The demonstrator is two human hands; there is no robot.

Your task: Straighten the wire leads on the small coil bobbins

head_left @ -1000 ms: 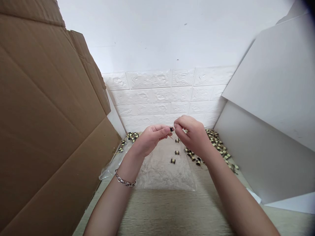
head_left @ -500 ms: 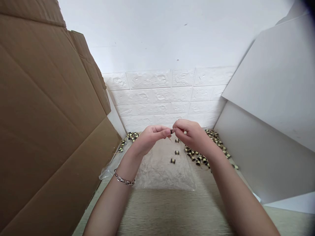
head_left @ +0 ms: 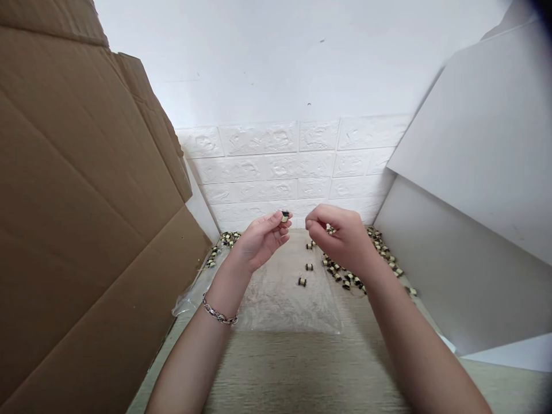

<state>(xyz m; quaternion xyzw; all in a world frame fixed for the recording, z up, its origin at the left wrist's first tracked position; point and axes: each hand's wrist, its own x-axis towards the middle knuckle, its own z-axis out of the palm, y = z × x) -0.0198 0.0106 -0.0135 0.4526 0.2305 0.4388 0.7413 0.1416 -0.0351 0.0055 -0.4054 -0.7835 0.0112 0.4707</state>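
My left hand [head_left: 264,237] pinches a small transformer coil [head_left: 284,217] between thumb and fingertips, above the clear plastic bag. The coil has a yellow-wrapped middle and a black end with thin metal pins pointing up. To the right, apart from the coil, my right hand [head_left: 338,233] is closed with thumb and index finger pressed together; whatever lies between them, if anything, is too small to make out. Below the hands, separate coils rest on the bag, among them a near coil [head_left: 302,282] and a coil [head_left: 309,267] just beyond it.
Many similar coils [head_left: 347,280] are heaped on the right, with a smaller heap [head_left: 228,238] at the far left. The plastic bag [head_left: 293,313] lies flat on the wooden table [head_left: 302,368]. Cardboard [head_left: 95,218] stands left, white panels [head_left: 457,259] right, a white brick-patterned wall [head_left: 276,167] behind.
My hands have drawn apart. The left hand has moved left and slightly up and turned, bringing the coil's pins and yellow side into sight. My right hand stays pinched, nearly in place.
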